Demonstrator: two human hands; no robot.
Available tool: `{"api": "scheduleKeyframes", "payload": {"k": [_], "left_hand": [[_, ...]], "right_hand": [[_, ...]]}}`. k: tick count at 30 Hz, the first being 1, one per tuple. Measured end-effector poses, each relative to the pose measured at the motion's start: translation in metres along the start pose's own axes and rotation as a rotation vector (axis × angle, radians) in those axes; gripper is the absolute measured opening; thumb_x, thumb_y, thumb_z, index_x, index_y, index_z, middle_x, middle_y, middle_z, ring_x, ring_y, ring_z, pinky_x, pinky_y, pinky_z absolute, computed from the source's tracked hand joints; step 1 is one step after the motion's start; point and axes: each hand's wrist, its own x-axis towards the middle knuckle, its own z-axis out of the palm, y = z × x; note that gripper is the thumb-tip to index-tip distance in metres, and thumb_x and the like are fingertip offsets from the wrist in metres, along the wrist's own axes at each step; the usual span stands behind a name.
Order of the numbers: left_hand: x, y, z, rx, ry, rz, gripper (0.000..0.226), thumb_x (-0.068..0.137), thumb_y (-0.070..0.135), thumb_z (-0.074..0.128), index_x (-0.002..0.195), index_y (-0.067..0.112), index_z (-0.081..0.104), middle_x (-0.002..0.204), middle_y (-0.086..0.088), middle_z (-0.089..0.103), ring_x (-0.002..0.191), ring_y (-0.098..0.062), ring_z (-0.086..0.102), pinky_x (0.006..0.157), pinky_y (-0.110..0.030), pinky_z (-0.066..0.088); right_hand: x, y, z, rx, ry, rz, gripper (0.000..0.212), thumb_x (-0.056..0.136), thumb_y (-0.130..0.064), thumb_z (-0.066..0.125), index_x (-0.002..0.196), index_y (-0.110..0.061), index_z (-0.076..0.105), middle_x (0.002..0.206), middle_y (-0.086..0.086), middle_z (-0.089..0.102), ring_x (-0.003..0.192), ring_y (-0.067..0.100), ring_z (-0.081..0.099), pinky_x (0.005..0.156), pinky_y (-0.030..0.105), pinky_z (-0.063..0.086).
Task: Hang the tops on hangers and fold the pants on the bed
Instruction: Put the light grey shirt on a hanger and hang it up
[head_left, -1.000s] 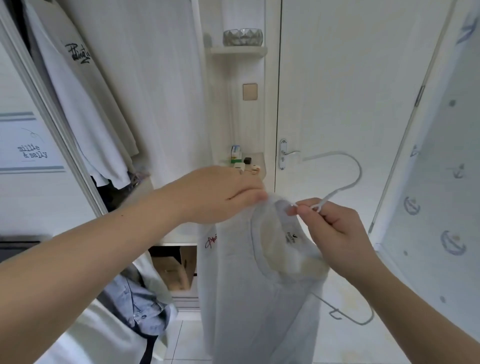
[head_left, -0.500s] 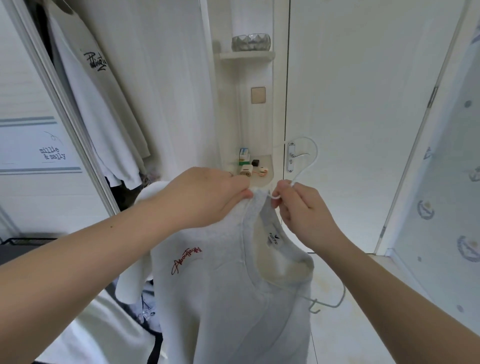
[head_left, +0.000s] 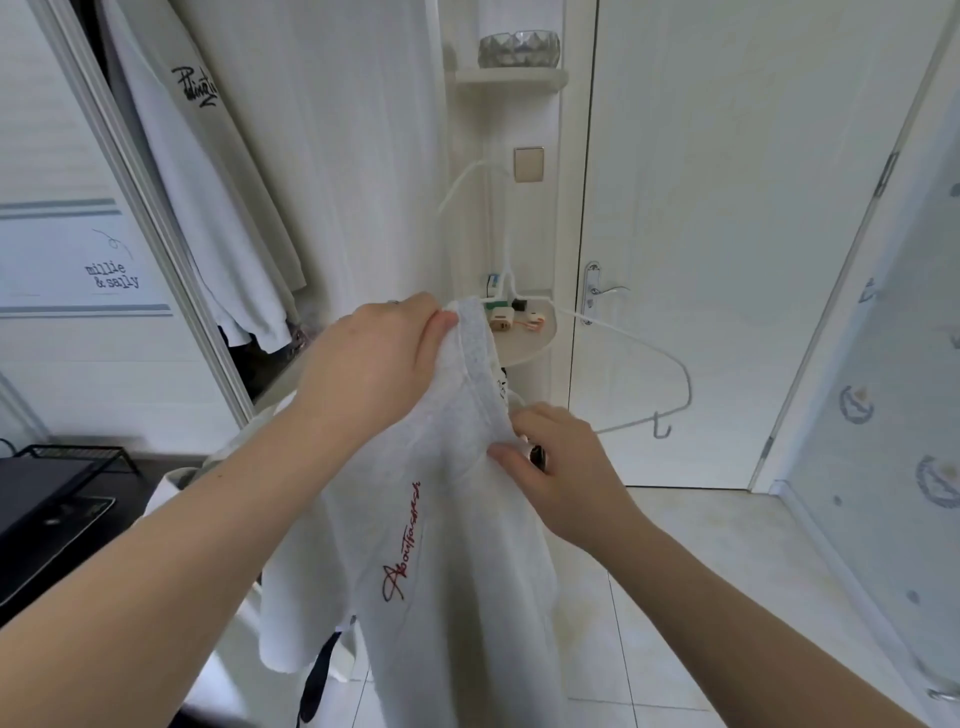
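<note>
Before the white door, a left hand grips the collar of a pale grey sweatshirt. The right hand pinches its neckline over a white wire hanger. Stretching the collar should seat the exposed hanger arm. Half a second earlier, the right hand pinched the hook.

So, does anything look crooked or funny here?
Yes. The white hanger sits crooked: one arm pokes out sideways past the collar of the grey top, not inside a shoulder. The left hand and right hand both grip the collar.
</note>
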Motion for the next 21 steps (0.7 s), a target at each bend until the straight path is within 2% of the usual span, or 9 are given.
{"api": "scheduleKeyframes", "payload": {"k": [2, 5, 7, 8, 10, 11, 13, 16, 21], "left_hand": [[-0.005, -0.009, 0.004, -0.017, -0.007, -0.054, 0.044, 0.105, 0.045, 0.032, 0.091, 0.011, 0.056, 0.075, -0.011, 0.062, 0.075, -0.041, 0.061, 0.063, -0.046, 0.048], [-0.012, -0.018, 0.008, -0.029, 0.018, -0.069, 0.043, 0.106, 0.043, 0.035, 0.093, 0.009, 0.058, 0.074, -0.012, 0.061, 0.076, -0.04, 0.061, 0.061, -0.044, 0.046], [-0.017, -0.024, 0.01, -0.033, 0.025, -0.055, 0.042, 0.106, 0.041, 0.036, 0.093, 0.008, 0.058, 0.074, -0.012, 0.062, 0.075, -0.04, 0.061, 0.063, -0.045, 0.047], [-0.02, -0.028, 0.01, -0.042, 0.023, -0.045, 0.041, 0.107, 0.04, 0.037, 0.092, 0.008, 0.058, 0.073, -0.013, 0.062, 0.073, -0.039, 0.061, 0.063, -0.047, 0.049], [-0.025, -0.038, 0.009, -0.075, 0.014, -0.024, 0.04, 0.107, 0.038, 0.038, 0.091, 0.007, 0.058, 0.071, -0.012, 0.062, 0.071, -0.038, 0.061, 0.064, -0.049, 0.049], [-0.027, -0.045, 0.009, -0.099, 0.008, -0.013, 0.039, 0.107, 0.037, 0.038, 0.09, 0.008, 0.058, 0.069, -0.01, 0.06, 0.069, -0.037, 0.06, 0.063, -0.048, 0.049], [-0.033, -0.058, 0.009, -0.148, 0.008, 0.018, 0.036, 0.107, 0.036, 0.039, 0.083, 0.012, 0.052, 0.063, -0.004, 0.054, 0.062, -0.034, 0.056, 0.059, -0.045, 0.046], [-0.041, -0.076, 0.008, -0.154, -0.006, 0.062, 0.036, 0.108, 0.036, 0.038, 0.078, 0.017, 0.049, 0.058, 0.0, 0.049, 0.055, -0.028, 0.048, 0.055, -0.041, 0.042], [-0.051, -0.092, 0.013, -0.168, -0.042, 0.076, 0.042, 0.107, 0.034, 0.042, 0.068, 0.019, 0.042, 0.051, 0.005, 0.044, 0.052, -0.015, 0.049, 0.052, -0.035, 0.037]], "right_hand": [[-0.009, 0.001, 0.004, 0.051, 0.024, -0.033, 0.021, 0.098, -0.028, 0.062, 0.095, -0.008, 0.066, 0.1, -0.005, 0.064, 0.094, 0.012, 0.055, 0.085, 0.028, 0.041], [-0.02, 0.007, 0.013, 0.147, -0.206, 0.084, 0.038, 0.096, -0.053, 0.044, 0.089, -0.017, 0.054, 0.074, -0.001, 0.056, 0.068, 0.018, 0.051, 0.066, 0.04, 0.044], [-0.024, 0.023, 0.019, 0.036, -0.337, 0.122, 0.04, 0.098, -0.052, 0.044, 0.085, -0.016, 0.053, 0.072, 0.003, 0.056, 0.07, 0.017, 0.051, 0.079, 0.043, 0.048], [-0.025, 0.033, 0.021, -0.054, -0.371, 0.112, 0.04, 0.1, -0.051, 0.045, 0.088, -0.014, 0.057, 0.075, 0.004, 0.059, 0.075, 0.015, 0.053, 0.098, 0.042, 0.043], [-0.027, 0.052, 0.02, -0.206, -0.383, 0.091, 0.039, 0.101, -0.049, 0.047, 0.092, -0.014, 0.062, 0.085, -0.002, 0.064, 0.097, 0.007, 0.056, 0.123, 0.044, 0.01], [-0.027, 0.06, 0.017, -0.254, -0.368, 0.088, 0.037, 0.1, -0.05, 0.049, 0.092, -0.017, 0.063, 0.091, -0.008, 0.066, 0.114, 0.004, 0.052, 0.124, 0.047, -0.004], [-0.028, 0.074, 0.009, -0.359, -0.35, 0.082, 0.033, 0.099, -0.052, 0.05, 0.095, -0.024, 0.067, 0.099, -0.017, 0.067, 0.138, 0.002, 0.037, 0.121, 0.053, -0.015], [-0.024, 0.089, -0.006, -0.46, -0.398, 0.118, 0.028, 0.101, -0.053, 0.047, 0.107, -0.034, 0.067, 0.109, -0.018, 0.066, 0.14, 0.004, 0.036, 0.121, 0.056, -0.009], [-0.02, 0.103, -0.023, -0.453, -0.361, 0.105, 0.016, 0.101, -0.049, 0.048, 0.094, -0.038, 0.058, 0.091, -0.016, 0.063, 0.111, 0.006, 0.052, 0.12, 0.042, 0.013]]}}
